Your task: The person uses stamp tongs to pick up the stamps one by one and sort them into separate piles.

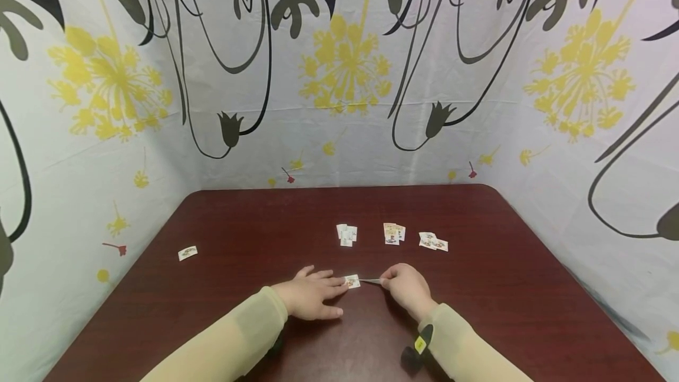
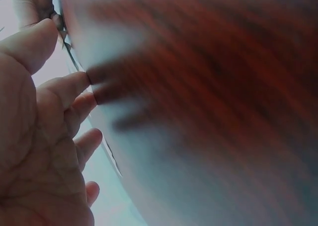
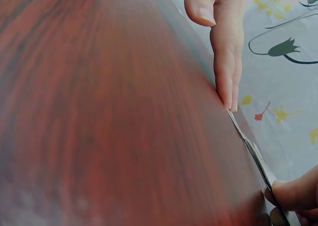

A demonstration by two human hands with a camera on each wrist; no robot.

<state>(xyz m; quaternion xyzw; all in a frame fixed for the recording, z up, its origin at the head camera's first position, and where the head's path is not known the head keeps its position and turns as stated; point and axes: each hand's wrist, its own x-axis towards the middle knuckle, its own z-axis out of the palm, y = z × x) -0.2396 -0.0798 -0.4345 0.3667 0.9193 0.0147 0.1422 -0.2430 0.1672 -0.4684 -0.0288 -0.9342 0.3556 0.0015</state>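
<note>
Fingers spread, my left hand (image 1: pixel 316 295) lies low over the table, its fingertips resting at the left edge of a small printed card (image 1: pixel 352 281). My right hand (image 1: pixel 408 289) pinches another thin card (image 1: pixel 373 281) between thumb and fingers. That card is seen nearly edge-on, and its left end comes right up to the first card. In the right wrist view, the pinched card (image 3: pixel 262 165) slants above the tabletop, with the left fingertips (image 3: pixel 227 98) near its far end. The left wrist view shows the left palm (image 2: pixel 42 146) and extended fingers.
Behind the hands lie three small groups of overlapping cards: a pale group (image 1: pixel 346 234), an orange-yellow group (image 1: pixel 393 233) and a white group (image 1: pixel 433 241). One single card (image 1: pixel 188 253) lies at far left on the dark red table (image 1: pixel 254 223). Flower-patterned cloth (image 1: pixel 339 158) surrounds the table.
</note>
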